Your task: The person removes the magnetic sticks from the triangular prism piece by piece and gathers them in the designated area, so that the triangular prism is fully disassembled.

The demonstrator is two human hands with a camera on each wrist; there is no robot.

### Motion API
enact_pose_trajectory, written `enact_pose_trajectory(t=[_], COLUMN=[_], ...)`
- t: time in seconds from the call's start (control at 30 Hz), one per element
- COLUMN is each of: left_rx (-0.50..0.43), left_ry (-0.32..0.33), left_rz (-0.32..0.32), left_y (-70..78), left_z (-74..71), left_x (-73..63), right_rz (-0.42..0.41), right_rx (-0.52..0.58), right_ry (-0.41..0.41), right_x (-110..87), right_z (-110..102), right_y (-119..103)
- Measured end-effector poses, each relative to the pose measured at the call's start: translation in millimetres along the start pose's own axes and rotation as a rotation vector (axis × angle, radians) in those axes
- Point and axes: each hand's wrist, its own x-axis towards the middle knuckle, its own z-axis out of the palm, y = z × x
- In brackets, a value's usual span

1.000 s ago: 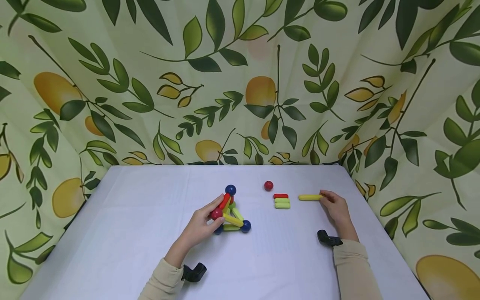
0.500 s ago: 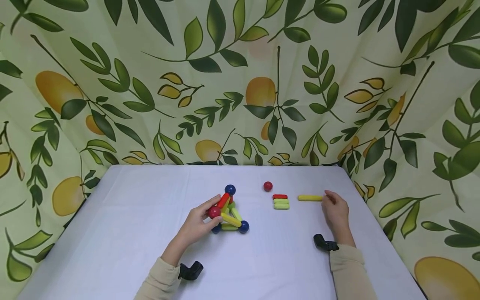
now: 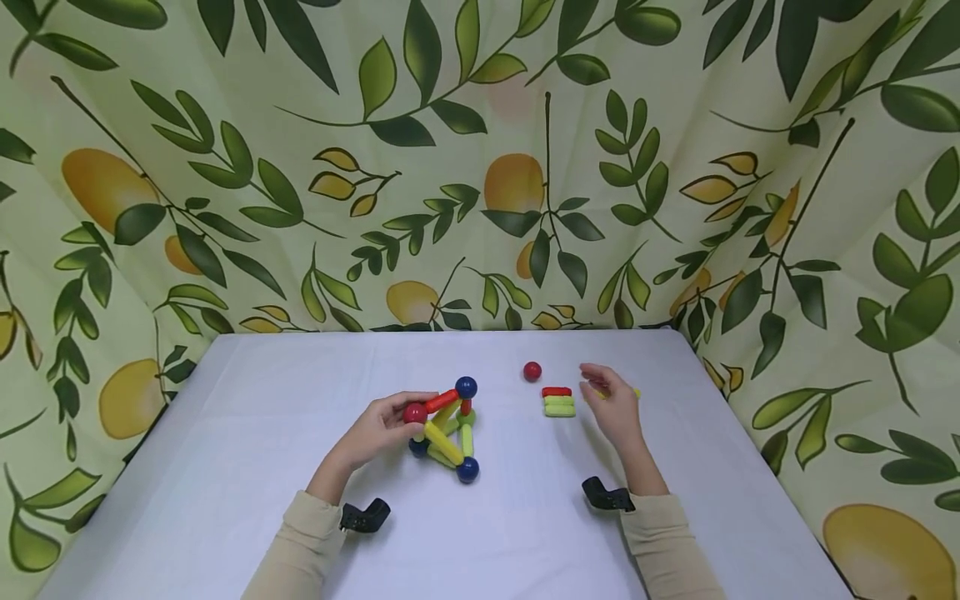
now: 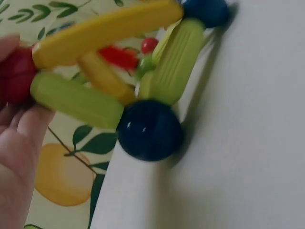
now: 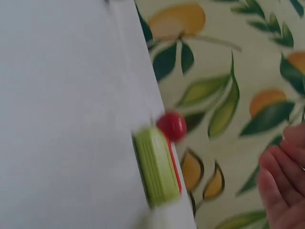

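Observation:
My left hand (image 3: 375,432) pinches a red ball (image 3: 415,414) at a corner of a ball-and-stick toy frame. Its long yellow stick (image 3: 444,443) runs to a blue ball (image 3: 468,470), and a red stick (image 3: 442,401) reaches another blue ball (image 3: 466,387). In the left wrist view, light green sticks (image 4: 76,99) join at a blue ball (image 4: 150,130) close to the white tabletop. My right hand (image 3: 615,408) is over a loose yellow stick (image 3: 637,392) and covers most of it. No held thing shows by its fingers (image 5: 274,186) in the right wrist view.
Left of my right hand lie a short red stick (image 3: 557,392) and light green sticks (image 3: 559,407) side by side. A loose red ball (image 3: 532,372) is behind them. The white table (image 3: 247,400) ends at a leaf-patterned curtain (image 3: 450,275).
The right hand has moved left from the yellow stick's right end, and the stick stays about where it was. The left hand has drawn left slightly, and the toy frame has turned.

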Motion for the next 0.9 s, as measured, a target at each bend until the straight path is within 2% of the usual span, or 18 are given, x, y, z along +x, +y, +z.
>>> enact_pose_trajectory(t=[0.13,0.2,0.27,0.33,0.4,0.5,0.57,0.7,0.77,0.9], left_rx=[-0.086,-0.158,-0.233,-0.297,-0.329,-0.291,-0.223,-0.060,-0.030,-0.011], left_ry=[-0.166,-0.224,-0.248,-0.232,-0.186,-0.082,0.002,0.152,0.187,0.186], left_rz=[0.043,0.058,0.087,0.125,0.169,0.193,0.156,0.009,-0.031,-0.003], left_y=[-6.0,-10.5,-15.4,-18.8,-20.5,-19.1,-15.3,-7.5,1.0,15.0], left_z=[-11.7,-14.4,-13.8,-9.9,-3.3,9.4,17.3,27.1,29.5,32.8], left_x=[8.0,12.0,15.6,18.0,19.2,17.2,16.9,19.8,19.2,14.4], right_rz=[-0.046,-0.075,-0.099,-0.117,-0.128,-0.145,-0.160,-0.200,-0.213,-0.214], right_rx=[0.089,0.139,0.161,0.168,0.154,0.119,0.111,0.143,0.162,0.197], right_ry=[-0.311,-0.463,-0.574,-0.642,-0.667,-0.665,-0.639,-0.572,-0.545,-0.526], right_x=[-8.2,-12.3,-15.4,-18.3,-20.3,-23.4,-24.7,-27.5,-28.3,-33.2], right_z=[27.6,40.2,51.7,61.1,68.9,77.6,82.0,87.3,90.6,91.3], right_y=[-16.1,-26.7,-37.3,-48.2,-56.7,-63.7,-63.6,-62.6,-60.6,-64.9])
